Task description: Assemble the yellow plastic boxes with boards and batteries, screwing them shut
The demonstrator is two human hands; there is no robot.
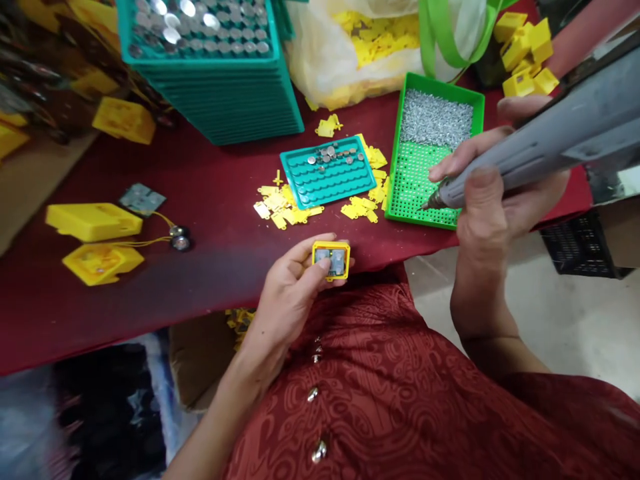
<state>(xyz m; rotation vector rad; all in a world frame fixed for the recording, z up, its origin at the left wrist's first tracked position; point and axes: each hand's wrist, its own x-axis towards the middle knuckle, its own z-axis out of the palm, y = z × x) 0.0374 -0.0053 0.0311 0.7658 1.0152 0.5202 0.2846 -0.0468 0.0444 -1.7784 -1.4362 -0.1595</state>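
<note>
Left fingers (314,275) are pinching a yellow box (332,245) near the green tray (417,179); right fingers (484,189) are gripping a grey tool (545,130).

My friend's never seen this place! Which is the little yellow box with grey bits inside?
Find the dark-red table and look at its near edge, where the person's left hand is. It holds a small, squarish, open yellow plastic box with grey pieces inside. Unlike the angular yellow plastic cases lying on the table's left side, it's held in a hand.
</note>
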